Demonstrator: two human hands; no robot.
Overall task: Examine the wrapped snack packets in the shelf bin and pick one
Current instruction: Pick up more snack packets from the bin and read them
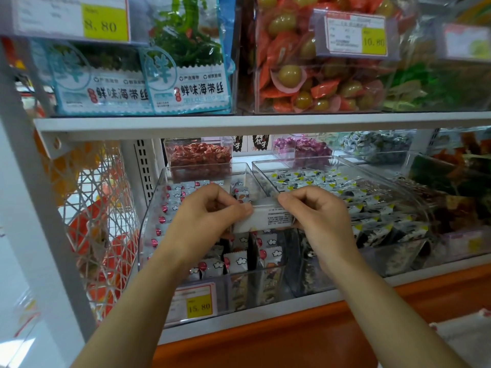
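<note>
Far to the left of the left hand hangs a white wire basket [101, 221], an open lattice with orange and red packs inside.

The left hand [212, 211] is curled, its thumb and fingertips pinching the left end of a white packet [265, 219]. The packet is a flat, smooth-wrapped rectangular block held level between both hands, with fine dark print on the side facing the camera.

The right hand [316, 213] mirrors the left, with curled fingers and thumb gripping the packet's right end.

Directly under both hands sits the shelf bin [151, 216], made of clear, hard plastic with slanted walls. It holds small packets [239, 261], which are glossy white wrappers printed with red balloons and clouds, standing on edge in rows. Below the wrists, a price label [194, 304] with a yellow panel reading 15.80 sits on the bin's front.

Just right of the right hand is a second clear bin [265, 166], filled with crinkly pillow-shaped wrappers [372, 208] in black, white and yellow.
</note>
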